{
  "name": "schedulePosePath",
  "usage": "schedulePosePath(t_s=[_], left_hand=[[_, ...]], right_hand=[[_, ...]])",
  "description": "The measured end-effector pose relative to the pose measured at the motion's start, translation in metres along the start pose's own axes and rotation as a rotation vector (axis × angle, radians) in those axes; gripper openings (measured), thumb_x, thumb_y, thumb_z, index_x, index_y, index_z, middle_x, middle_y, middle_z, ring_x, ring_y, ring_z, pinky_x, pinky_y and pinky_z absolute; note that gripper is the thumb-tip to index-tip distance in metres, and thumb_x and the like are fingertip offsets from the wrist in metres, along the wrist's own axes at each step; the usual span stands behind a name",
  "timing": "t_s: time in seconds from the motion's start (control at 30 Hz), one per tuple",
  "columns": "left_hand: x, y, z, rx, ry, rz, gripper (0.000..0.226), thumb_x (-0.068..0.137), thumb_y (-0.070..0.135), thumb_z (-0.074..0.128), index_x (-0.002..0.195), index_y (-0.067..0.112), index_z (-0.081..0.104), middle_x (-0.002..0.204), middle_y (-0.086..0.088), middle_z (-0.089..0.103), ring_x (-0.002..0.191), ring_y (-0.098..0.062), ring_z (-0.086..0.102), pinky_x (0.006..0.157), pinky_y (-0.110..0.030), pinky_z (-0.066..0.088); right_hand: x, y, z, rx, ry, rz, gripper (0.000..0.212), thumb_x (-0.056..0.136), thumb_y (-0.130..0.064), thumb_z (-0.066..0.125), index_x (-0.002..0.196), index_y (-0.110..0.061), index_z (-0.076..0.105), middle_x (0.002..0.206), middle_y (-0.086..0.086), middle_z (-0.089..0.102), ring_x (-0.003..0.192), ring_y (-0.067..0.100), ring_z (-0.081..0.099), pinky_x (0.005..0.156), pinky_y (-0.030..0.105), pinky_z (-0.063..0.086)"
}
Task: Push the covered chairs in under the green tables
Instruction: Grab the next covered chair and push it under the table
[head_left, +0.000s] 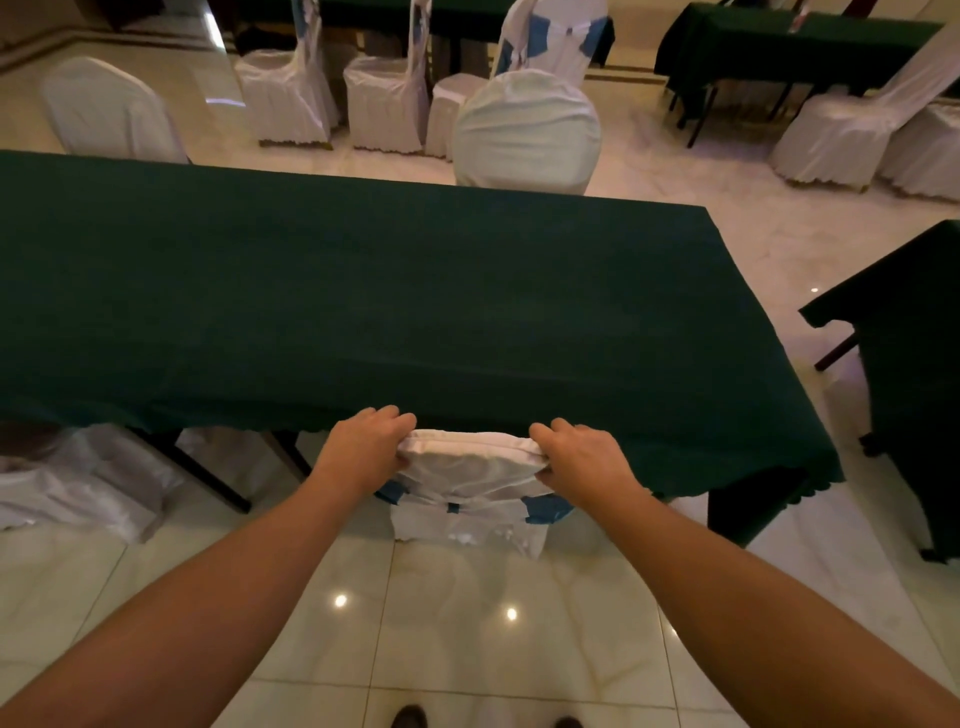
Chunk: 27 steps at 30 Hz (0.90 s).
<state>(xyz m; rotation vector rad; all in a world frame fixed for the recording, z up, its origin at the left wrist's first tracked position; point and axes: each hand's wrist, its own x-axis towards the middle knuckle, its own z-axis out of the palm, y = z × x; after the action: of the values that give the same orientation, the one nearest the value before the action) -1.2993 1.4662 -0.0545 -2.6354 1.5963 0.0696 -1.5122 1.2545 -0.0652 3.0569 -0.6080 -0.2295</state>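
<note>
Two hands grasp the top of the covered chair (470, 467): our left hand (363, 447) clamps its left corner, our right hand (584, 457) its right corner. We judge the push step nearly complete, since the chair back stands just beside the hanging edge of the green surface (363, 291). Next we release and move on; another covered chair (78, 483) to the left appears partly out.

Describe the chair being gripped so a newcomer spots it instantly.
Start at the long green table filling the middle. At its near edge stands a white-covered chair, back top held by the left hand and right hand. Unlike neighbouring chairs, it wears a blue sash and is held.
</note>
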Motion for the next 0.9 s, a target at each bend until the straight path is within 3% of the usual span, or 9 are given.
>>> schedulePosePath(t_s=[0.1,0.27,0.4,0.53,0.63,0.77,0.9], left_hand=[[-0.005,0.007,0.000,0.004,0.020,-0.021,0.038,0.076,0.031,0.076,0.081,0.030,0.038,0.076,0.008,0.039,0.066,-0.014,0.042,0.051,-0.027,0.031],[-0.007,0.012,-0.006,-0.085,-0.022,-0.141,0.036,0.072,0.033,0.077,0.079,0.031,0.042,0.074,0.010,0.039,0.070,-0.014,0.045,0.054,-0.028,0.032],[-0.005,0.018,-0.015,-0.277,-0.090,-0.291,0.033,0.070,0.034,0.082,0.087,0.029,0.055,0.086,0.006,0.053,0.077,-0.015,0.052,0.064,-0.030,0.041],[-0.014,0.027,-0.023,-0.335,-0.116,-0.354,0.036,0.072,0.039,0.081,0.100,0.029,0.061,0.094,0.006,0.057,0.084,-0.014,0.055,0.074,-0.034,0.050],[-0.019,0.027,-0.026,-0.350,-0.070,-0.314,0.048,0.072,0.045,0.081,0.114,0.034,0.060,0.107,0.008,0.058,0.096,-0.013,0.054,0.083,-0.036,0.051],[-0.023,0.019,-0.024,-0.372,0.011,-0.215,0.082,0.069,0.054,0.080,0.139,0.037,0.041,0.131,0.008,0.049,0.120,-0.016,0.044,0.093,-0.039,0.046],[-0.023,0.000,-0.014,-0.382,0.047,-0.148,0.084,0.069,0.055,0.080,0.139,0.041,0.038,0.134,0.008,0.046,0.122,-0.017,0.042,0.093,-0.039,0.047]], right_hand=[[-0.005,0.004,0.001,-0.003,0.001,-0.008,0.039,0.087,-0.042,0.072,0.114,-0.031,0.046,0.088,-0.004,0.046,0.069,0.018,0.051,0.054,0.030,0.039],[-0.008,0.004,0.003,0.052,-0.015,0.010,0.044,0.084,-0.042,0.076,0.111,-0.032,0.043,0.088,-0.006,0.047,0.072,0.016,0.052,0.060,0.033,0.052],[-0.010,0.009,0.000,0.103,-0.033,0.023,0.045,0.083,-0.047,0.075,0.097,-0.035,0.034,0.079,-0.009,0.044,0.062,0.012,0.047,0.052,0.032,0.044],[-0.014,0.010,-0.008,0.169,-0.018,0.014,0.044,0.080,-0.057,0.072,0.102,-0.035,0.040,0.080,-0.011,0.045,0.063,0.010,0.046,0.051,0.031,0.039],[-0.016,0.005,-0.015,0.241,0.029,0.012,0.056,0.077,-0.061,0.073,0.117,-0.035,0.043,0.092,-0.008,0.048,0.076,0.013,0.047,0.057,0.030,0.038],[-0.018,-0.010,-0.025,0.271,0.073,0.014,0.083,0.074,-0.067,0.073,0.140,-0.038,0.033,0.127,-0.002,0.050,0.106,0.020,0.048,0.078,0.036,0.050],[-0.021,-0.028,-0.031,0.263,0.079,0.111,0.088,0.073,-0.070,0.072,0.144,-0.041,0.028,0.140,-0.001,0.044,0.119,0.023,0.046,0.090,0.044,0.050]])
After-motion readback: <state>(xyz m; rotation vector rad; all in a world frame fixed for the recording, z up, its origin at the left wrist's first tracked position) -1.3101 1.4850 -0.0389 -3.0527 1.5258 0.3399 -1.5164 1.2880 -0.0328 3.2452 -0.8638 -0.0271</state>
